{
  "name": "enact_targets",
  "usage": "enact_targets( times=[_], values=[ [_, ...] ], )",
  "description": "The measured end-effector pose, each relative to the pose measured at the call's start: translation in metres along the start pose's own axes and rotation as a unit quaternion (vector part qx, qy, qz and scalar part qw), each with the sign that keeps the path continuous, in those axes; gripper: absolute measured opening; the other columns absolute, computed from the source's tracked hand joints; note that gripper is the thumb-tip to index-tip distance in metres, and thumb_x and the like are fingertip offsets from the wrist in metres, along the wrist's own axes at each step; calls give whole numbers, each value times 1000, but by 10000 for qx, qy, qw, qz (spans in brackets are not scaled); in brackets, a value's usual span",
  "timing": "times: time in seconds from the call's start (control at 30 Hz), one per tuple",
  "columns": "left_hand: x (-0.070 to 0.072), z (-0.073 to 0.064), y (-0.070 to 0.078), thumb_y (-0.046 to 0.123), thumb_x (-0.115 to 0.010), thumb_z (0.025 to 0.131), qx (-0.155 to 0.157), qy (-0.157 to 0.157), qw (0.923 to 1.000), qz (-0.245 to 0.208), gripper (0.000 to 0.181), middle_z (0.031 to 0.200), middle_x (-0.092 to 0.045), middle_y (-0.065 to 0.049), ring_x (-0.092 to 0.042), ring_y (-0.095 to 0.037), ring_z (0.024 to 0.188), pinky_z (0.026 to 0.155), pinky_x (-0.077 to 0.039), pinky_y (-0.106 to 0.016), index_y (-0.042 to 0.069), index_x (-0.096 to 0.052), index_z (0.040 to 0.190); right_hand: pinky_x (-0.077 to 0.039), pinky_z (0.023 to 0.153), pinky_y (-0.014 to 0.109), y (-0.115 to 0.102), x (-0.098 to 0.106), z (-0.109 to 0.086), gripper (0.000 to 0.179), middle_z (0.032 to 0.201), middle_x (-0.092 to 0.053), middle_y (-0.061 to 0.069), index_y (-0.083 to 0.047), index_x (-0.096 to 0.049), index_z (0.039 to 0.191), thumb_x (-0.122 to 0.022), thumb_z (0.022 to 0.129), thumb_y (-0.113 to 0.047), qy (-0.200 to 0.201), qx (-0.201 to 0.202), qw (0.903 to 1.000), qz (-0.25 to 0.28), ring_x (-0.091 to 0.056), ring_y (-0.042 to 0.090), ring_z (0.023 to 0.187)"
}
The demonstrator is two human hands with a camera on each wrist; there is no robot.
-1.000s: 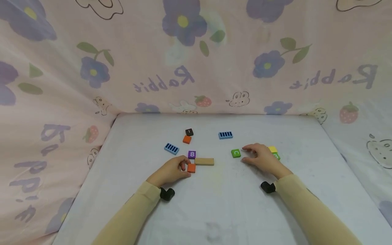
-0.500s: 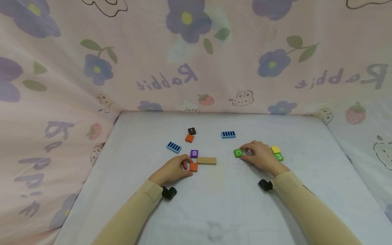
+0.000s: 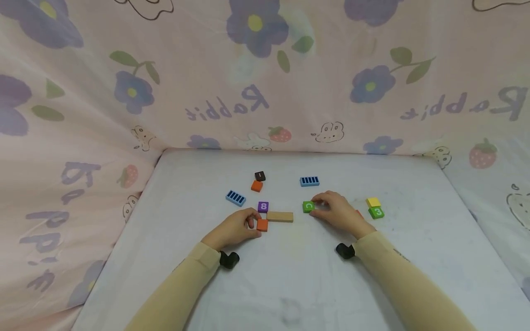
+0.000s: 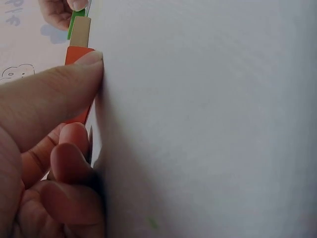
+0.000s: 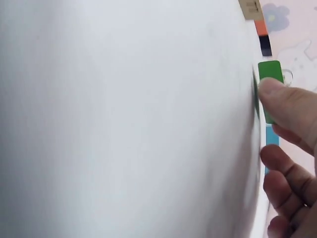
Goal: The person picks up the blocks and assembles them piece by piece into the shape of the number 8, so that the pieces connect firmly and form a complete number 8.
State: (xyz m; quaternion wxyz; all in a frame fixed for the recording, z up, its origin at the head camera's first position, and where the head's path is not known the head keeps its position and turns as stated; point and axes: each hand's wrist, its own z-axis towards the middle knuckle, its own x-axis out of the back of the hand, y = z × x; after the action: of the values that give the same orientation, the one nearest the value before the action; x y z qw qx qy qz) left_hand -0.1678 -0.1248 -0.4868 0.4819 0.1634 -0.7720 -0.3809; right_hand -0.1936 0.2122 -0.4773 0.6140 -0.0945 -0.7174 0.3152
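Observation:
My left hand (image 3: 237, 227) pinches a small orange square block (image 3: 262, 225) between thumb and fingers. In the left wrist view, the thumb lies along that orange block (image 4: 75, 53). Touching or nearly touching it is the end of a plain wooden bar (image 3: 280, 217), and a purple block with an 8 (image 3: 262, 207) lies just behind. To the right of the bar, my right hand (image 3: 337, 212) pinches a green block marked with a C (image 3: 308, 207). The right wrist view shows this green block (image 5: 270, 68) on edge between thumb and finger, close to the white surface.
Two blue blocks with dark stripes lie farther back, one left (image 3: 236, 198) and one right (image 3: 309, 181). A black block (image 3: 260, 176) touches another orange block (image 3: 256, 186). At right are a yellow block (image 3: 373, 202), a green 3 block (image 3: 376, 213) and a half-hidden reddish piece (image 3: 359, 213).
My right hand has closed on the green C block and moved it left toward the wooden bar. The left hand keeps its pinch on the orange block; the head view has shifted slightly.

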Motion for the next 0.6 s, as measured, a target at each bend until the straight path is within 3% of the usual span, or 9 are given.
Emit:
enact_targets(
  times=[0.33, 0.6],
  values=[
    [-1, 0, 4, 25, -79, 82, 62, -97, 9999, 3, 37, 87, -54, -1, -48, -15, 71, 61, -40, -29, 19, -58, 112, -39, 74, 37, -13, -11, 15, 37, 104, -53, 4, -21, -65, 113, -78, 82, -35, -554, -595, 9924, 919, -45, 23, 92],
    [1, -1, 6, 24, -78, 83, 44, -77, 10000, 37, 36, 87, -54, -2, -48, -16, 71, 61, -40, -30, 18, -58, 112, -37, 78, 38, -14, -13, 20, 36, 110, -48, 5, -22, -65, 109, -80, 79, -36, -777, -687, 9872, 1215, -41, 24, 96]
  ],
)
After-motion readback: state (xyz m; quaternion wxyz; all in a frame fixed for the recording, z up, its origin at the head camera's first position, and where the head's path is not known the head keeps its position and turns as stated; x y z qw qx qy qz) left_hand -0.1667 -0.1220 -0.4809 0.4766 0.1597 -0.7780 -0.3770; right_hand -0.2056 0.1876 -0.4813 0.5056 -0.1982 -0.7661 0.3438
